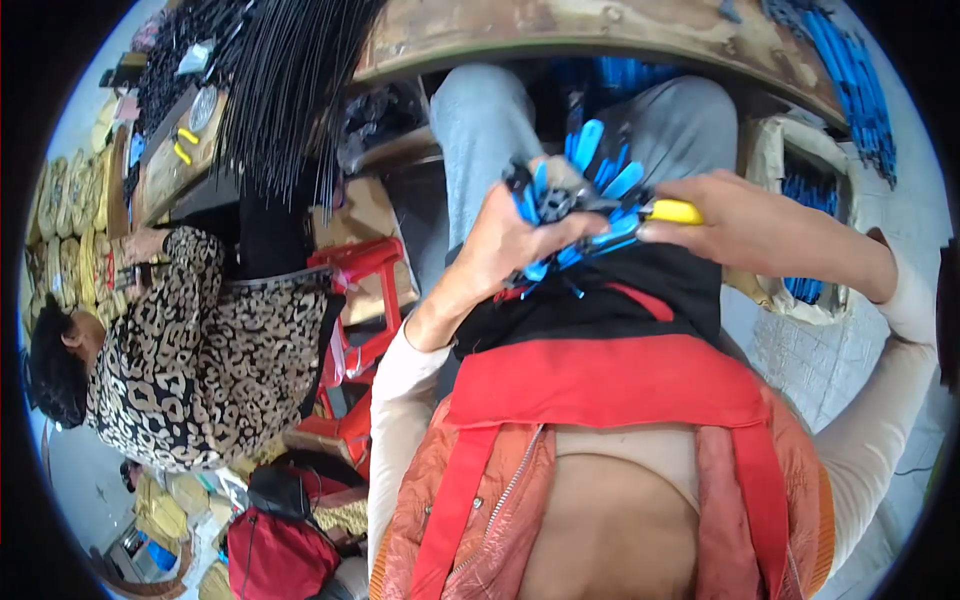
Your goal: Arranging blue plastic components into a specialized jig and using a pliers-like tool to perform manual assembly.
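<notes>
Apron (610, 385): red, worn over an orange vest (500, 505).
Left hand (503, 238): fingers wrapped around a bundle of blue and black strips (622, 181).
Right hand (712, 216): fingers closed on yellow-handled pliers (675, 211), their metal end at the bundle; cannot tell whether it bites a strip.
Bundle: held above the lap, near grey trousers (482, 130).
Container (843, 215): pale-rimmed, right of the knees, blue pieces (808, 192) inside.
Counter (560, 30): wooden, beyond the knees; black strands (285, 100) droop at its left.
Stool (378, 258): red, left, near a co-worker (200, 350) in a patterned top.
</notes>
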Demonstrator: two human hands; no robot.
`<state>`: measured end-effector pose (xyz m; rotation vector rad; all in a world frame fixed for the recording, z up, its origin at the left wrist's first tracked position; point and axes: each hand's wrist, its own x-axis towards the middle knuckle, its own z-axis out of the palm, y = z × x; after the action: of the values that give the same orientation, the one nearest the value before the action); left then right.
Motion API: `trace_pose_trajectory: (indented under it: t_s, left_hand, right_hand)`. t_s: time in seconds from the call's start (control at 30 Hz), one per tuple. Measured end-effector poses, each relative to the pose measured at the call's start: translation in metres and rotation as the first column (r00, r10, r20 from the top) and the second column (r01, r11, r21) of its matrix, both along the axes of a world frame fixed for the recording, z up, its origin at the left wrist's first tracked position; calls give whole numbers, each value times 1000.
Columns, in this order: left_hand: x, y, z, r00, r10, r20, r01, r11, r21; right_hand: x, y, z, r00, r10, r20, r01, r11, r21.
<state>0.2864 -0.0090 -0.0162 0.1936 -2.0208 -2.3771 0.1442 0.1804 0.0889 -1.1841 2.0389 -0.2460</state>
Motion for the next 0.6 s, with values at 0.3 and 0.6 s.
trace_pose_trajectory:
  t_s: [0.3,0.6]
  left_hand:
    - [5,-51,-4,892,451,19,-452,891,36]
    - [-46,-49,60,932,261,-253,-116,873,473]
  right_hand:
    - [-53,-18,-43,995,-87,53,99,944,-314]
    - [-182,-23,-121,580,-277,-766,-454,671,-586]
